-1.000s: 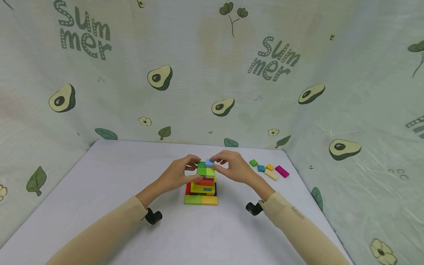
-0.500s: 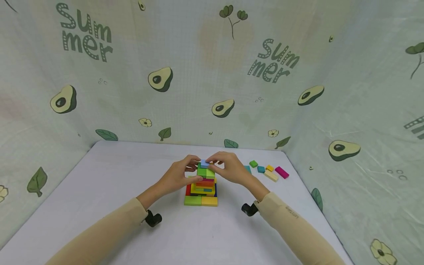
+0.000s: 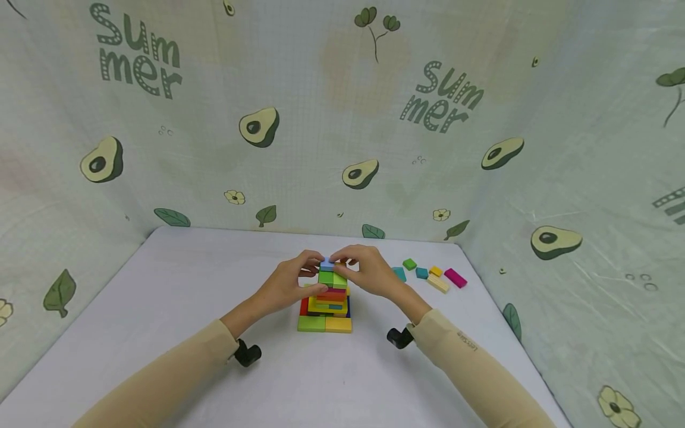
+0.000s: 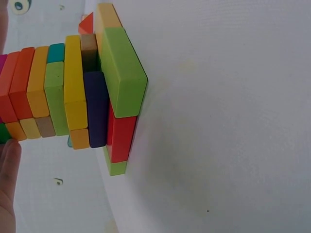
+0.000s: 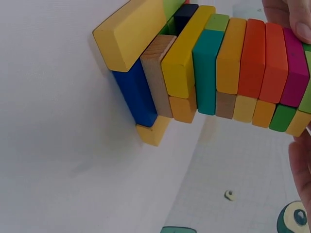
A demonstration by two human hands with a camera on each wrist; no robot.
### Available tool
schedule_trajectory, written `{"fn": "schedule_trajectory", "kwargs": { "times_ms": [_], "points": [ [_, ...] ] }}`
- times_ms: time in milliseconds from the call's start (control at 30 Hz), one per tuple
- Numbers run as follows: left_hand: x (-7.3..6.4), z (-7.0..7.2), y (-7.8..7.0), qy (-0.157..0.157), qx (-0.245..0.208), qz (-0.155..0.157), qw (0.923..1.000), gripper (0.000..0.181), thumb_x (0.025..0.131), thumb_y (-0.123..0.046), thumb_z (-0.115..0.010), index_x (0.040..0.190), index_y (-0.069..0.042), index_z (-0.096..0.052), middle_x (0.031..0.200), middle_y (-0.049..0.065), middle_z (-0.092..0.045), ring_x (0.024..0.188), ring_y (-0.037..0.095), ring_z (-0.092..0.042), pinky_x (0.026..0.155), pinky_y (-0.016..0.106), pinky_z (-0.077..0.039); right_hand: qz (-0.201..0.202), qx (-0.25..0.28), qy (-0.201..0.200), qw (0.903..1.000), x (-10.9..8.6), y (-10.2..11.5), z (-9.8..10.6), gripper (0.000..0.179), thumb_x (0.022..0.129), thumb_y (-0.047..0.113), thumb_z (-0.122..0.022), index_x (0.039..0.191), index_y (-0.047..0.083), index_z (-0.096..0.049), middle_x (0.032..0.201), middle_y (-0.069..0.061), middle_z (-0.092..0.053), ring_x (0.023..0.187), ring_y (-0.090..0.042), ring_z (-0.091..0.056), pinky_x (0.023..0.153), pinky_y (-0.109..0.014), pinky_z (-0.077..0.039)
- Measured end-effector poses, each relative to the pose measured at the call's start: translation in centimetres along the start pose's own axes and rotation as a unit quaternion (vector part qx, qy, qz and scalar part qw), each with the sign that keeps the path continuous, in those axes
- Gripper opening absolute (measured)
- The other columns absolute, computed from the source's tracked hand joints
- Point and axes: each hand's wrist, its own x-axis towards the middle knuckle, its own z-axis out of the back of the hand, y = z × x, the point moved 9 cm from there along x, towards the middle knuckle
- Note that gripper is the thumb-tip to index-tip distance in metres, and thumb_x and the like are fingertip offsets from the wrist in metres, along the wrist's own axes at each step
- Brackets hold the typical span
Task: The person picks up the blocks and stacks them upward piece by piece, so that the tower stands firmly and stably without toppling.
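A stepped tower of colourful wooden blocks [image 3: 330, 295] stands on the white table, wider at the base than at the top. At its top left corner lies a light blue block [image 3: 327, 264], which my right hand [image 3: 369, 268] pinches from the right. My left hand [image 3: 289, 279] holds the tower's upper part from the left, thumb across the front and fingertips near the blue block. The left wrist view shows the tower [image 4: 75, 97] sideways with fingers [image 4: 8, 174] at its upper end. Fingers [image 5: 301, 19] also reach the upper layers in the right wrist view; the blue block is out of frame there.
Loose blocks lie at the back right: a green block [image 3: 409, 264], a teal block [image 3: 421, 273], a yellow block [image 3: 436, 271], a cream block [image 3: 438, 283] and a magenta block [image 3: 456, 277]. Another teal block [image 3: 399, 273] shows beside the right wrist. A patterned cloth [image 3: 299, 172] hangs behind the table.
My right hand has slid the light blue block leftward across the tower's top, toward my left fingertips. The left hand has stayed in place. A teal block behind the right hand has come into view.
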Motion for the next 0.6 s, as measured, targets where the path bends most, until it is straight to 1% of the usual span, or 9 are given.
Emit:
{"fn": "schedule_trajectory", "kwargs": {
  "times_ms": [133, 333, 367, 467, 600],
  "points": [
    [0.0, 0.0, 0.0, 0.0, -0.001, -0.002, 1.0, 0.063, 0.091, -0.03, -0.087, 0.142, -0.021, -0.051, 0.134, 0.008, -0.07, 0.12, 0.028, -0.071, 0.103, 0.041, -0.058, 0.0, 0.001, -0.002, 1.0, 0.0, 0.0, 0.0, 0.019, 0.1, 0.014, -0.077, 0.118, 0.012, -0.079, 0.114, 0.001, -0.078, 0.098, -0.015, -0.068, 0.088, -0.038, -0.063],
    [0.0, -0.1, 0.0, 0.004, -0.007, 0.002, 1.0, 0.063, 0.091, -0.029, -0.087, 0.142, -0.02, -0.051, 0.135, 0.009, -0.07, 0.12, 0.033, -0.071, 0.103, 0.044, -0.058, -0.01, 0.001, 0.0, 1.0, -0.2, -0.2, 0.1, 0.02, 0.101, 0.014, -0.076, 0.12, 0.012, -0.078, 0.117, -0.001, -0.077, 0.103, -0.017, -0.068, 0.09, -0.037, -0.063],
    [0.0, -0.1, 0.0, 0.004, -0.006, 0.004, 1.0, 0.064, 0.091, -0.029, -0.087, 0.142, -0.018, -0.051, 0.135, 0.009, -0.07, 0.121, 0.033, -0.071, 0.103, 0.044, -0.058, -0.013, -0.002, -0.002, 0.9999, -0.3, -0.2, 0.3, 0.021, 0.1, 0.015, -0.076, 0.121, 0.012, -0.078, 0.118, -0.001, -0.077, 0.104, -0.018, -0.069, 0.09, -0.037, -0.063],
    [0.1, -0.1, 0.0, 0.002, -0.002, 0.01, 0.9999, 0.064, 0.091, -0.03, -0.087, 0.143, -0.019, -0.051, 0.136, 0.009, -0.07, 0.121, 0.031, -0.07, 0.103, 0.044, -0.058, -0.027, -0.012, -0.008, 0.9995, -0.9, -0.9, 1.3, 0.023, 0.1, 0.015, -0.076, 0.123, 0.012, -0.077, 0.121, -0.002, -0.076, 0.107, -0.021, -0.07, 0.091, -0.037, -0.063],
    [0.1, -0.1, 0.2, -0.001, 0.002, 0.021, 0.9998, 0.064, 0.09, -0.031, -0.088, 0.142, -0.022, -0.051, 0.137, 0.008, -0.069, 0.12, 0.026, -0.07, 0.103, 0.045, -0.058, -0.052, -0.029, -0.011, 0.9982, -2.6, -2.9, 3.3, 0.026, 0.1, 0.014, -0.076, 0.126, 0.011, -0.076, 0.123, -0.004, -0.076, 0.109, -0.024, -0.071, 0.091, -0.038, -0.062]
  ]
}}
